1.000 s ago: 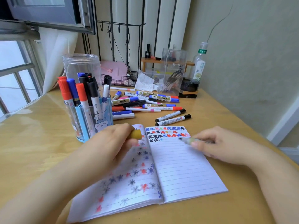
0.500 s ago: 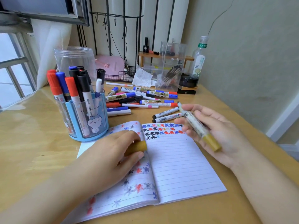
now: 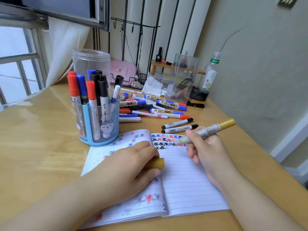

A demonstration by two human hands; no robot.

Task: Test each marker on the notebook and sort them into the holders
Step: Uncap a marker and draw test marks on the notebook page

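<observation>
The right hand (image 3: 206, 147) is closed around a gold marker (image 3: 205, 131), gripped like a pen with the fingers wrapped about the middle of the barrel. The marker is tilted, its gold end pointing up and to the right, its tip down at the upper lines of the right page of the notebook (image 3: 183, 180), among the blue, red and black star marks already drawn there. The left hand (image 3: 133, 165) lies on the left page, pressing it flat, and is closed on the gold cap (image 3: 158, 163), which sticks out between thumb and fingers. The open notebook lies on the wooden worktop (image 3: 41, 139). Just behind its left page stands a blue holder (image 3: 100, 124) with a cartoon cat on it, filled with upright red, blue and black markers. Behind that stands a clear jar (image 3: 91, 64). To the right of the holder, a loose pile of markers (image 3: 150, 107) lies on the worktop, and two black-capped markers (image 3: 179, 126) lie side by side just beyond the notebook's top edge.
</observation>
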